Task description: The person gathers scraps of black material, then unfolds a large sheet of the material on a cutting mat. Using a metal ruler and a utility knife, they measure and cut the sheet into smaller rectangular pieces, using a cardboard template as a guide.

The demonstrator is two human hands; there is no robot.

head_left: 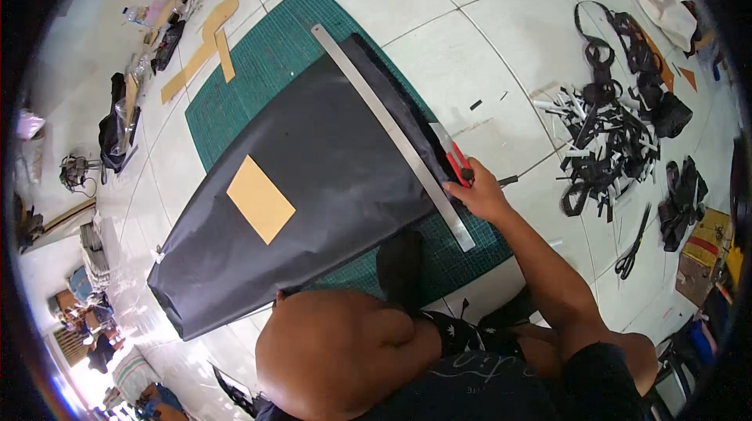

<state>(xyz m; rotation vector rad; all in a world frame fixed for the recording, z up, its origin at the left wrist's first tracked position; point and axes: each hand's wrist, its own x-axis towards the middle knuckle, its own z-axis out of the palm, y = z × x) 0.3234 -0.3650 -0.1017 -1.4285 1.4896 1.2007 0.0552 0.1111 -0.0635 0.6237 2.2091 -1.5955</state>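
My right hand (pixel 486 192) is closed around a red utility knife (pixel 459 164), its thumb close to the edge of a long metal ruler (pixel 392 127). The ruler lies slantwise across black sheet material (pixel 313 155), near its right end. A tan four-sided piece (pixel 262 200) rests on the black material. Underneath is a green cutting mat (pixel 270 53). Of my left hand (pixel 280 295) only what looks like a fingertip shows at the black material's lower edge; a bent knee hides the rest.
Tan strips (pixel 205 45) lie at the mat's upper left. On the right are a heap of black and white scraps (pixel 607 139), black scissors (pixel 633 247) and a cardboard piece (pixel 703 245). Black items (pixel 117 127) lie along the left. My knee (pixel 337 350) fills the lower middle.
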